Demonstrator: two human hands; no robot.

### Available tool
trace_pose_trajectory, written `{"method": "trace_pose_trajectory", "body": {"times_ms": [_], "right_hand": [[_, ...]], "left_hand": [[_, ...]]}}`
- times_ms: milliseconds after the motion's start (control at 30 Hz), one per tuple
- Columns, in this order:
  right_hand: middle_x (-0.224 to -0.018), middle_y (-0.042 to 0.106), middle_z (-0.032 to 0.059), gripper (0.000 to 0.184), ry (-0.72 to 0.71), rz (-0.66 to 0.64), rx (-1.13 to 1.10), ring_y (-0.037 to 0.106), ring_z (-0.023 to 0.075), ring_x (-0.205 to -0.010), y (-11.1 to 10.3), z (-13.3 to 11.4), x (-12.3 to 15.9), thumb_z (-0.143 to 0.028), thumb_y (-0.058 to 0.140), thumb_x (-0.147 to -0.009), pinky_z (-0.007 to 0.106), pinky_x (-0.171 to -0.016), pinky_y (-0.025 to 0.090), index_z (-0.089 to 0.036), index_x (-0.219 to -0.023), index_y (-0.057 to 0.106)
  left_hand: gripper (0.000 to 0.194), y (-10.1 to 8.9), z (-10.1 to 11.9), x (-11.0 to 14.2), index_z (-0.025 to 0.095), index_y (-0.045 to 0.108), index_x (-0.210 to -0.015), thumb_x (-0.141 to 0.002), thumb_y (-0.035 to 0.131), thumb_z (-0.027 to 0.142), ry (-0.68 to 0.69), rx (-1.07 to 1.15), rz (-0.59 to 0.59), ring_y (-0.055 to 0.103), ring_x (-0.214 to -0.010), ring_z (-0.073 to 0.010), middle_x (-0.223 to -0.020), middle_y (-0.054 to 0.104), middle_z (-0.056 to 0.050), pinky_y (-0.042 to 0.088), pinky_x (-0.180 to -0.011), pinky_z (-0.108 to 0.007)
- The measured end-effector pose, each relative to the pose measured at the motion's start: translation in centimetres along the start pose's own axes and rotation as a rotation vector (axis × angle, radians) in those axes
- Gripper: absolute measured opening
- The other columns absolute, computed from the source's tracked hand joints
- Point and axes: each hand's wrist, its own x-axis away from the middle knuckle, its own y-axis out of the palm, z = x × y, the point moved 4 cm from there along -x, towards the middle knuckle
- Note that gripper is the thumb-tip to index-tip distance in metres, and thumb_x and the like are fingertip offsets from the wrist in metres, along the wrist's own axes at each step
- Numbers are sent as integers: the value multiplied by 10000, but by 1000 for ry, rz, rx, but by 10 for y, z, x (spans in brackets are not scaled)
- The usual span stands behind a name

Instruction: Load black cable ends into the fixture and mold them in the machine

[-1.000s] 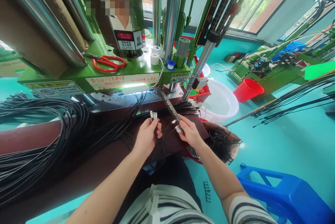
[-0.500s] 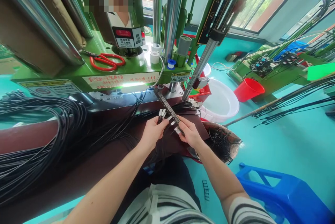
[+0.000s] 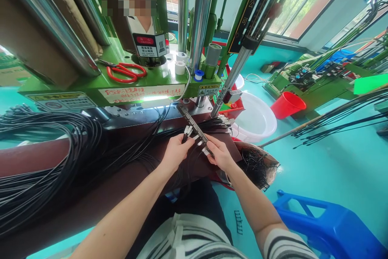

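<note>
A narrow metal bar (image 3: 194,125), like a mould insert, slants across in front of the press, its far end by the press's metal bed (image 3: 130,114). Around the bar's near end my right hand (image 3: 220,154) is closed. Small silvery connectors sit along the bar near those fingers. My left hand (image 3: 178,152) is pinched on several black cables with silvery connector ends (image 3: 188,131), close beside the bar's left side. The cables' lower lengths are partly hidden by the hand. Behind the bar lies a bundle of cables with pale ends (image 3: 222,121).
Red-handled scissors (image 3: 127,73) and white rolls lie on the green press table (image 3: 163,77). Thick loops of black cable (image 3: 75,137) cover the left side. A bag of black scraps (image 3: 257,166), a white tub (image 3: 257,115), a red bucket (image 3: 288,105) and a blue stool (image 3: 330,218) stand right.
The left hand's connector ends have tilted slightly against the bar's side. Both hands keep their holds, and the view has shifted a little.
</note>
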Motion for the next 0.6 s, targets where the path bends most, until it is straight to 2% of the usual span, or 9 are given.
{"method": "trace_pose_trajectory", "body": {"times_ms": [233,433,533,600], "right_hand": [[-575,493,-30,482,0,7,20,318,9,-325,2,-3,1,-419,543,-792,146,-279,215,-167,-1203,530],[-516,417,-65,518,-8,30,195,313,16,-330,7,-5,2,-430,513,-808,149,-290,250,-161,-1250,486],[-519,419,-64,517,-1,22,170,310,17,-331,8,-5,2,-431,518,-803,151,-287,231,-153,-1239,494],[-520,418,-64,504,10,26,90,295,14,-325,6,-4,1,-431,526,-798,150,-282,201,-157,-1221,510]], "left_hand": [[231,1,-1,-1,166,433,-603,-620,620,302,15,-39,7,228,-314,-12,-398,285,107,150,-325,-159],[235,-2,-4,-3,169,446,-598,-654,605,333,87,-76,25,230,-313,-24,-378,286,102,156,-321,-168],[257,-5,-2,-2,150,490,-613,-671,605,372,134,-60,13,305,-352,-33,-432,371,74,235,-341,-169],[279,-9,1,-2,138,537,-686,-700,581,414,176,-2,54,336,-382,-36,-482,400,63,275,-361,-167]]}}
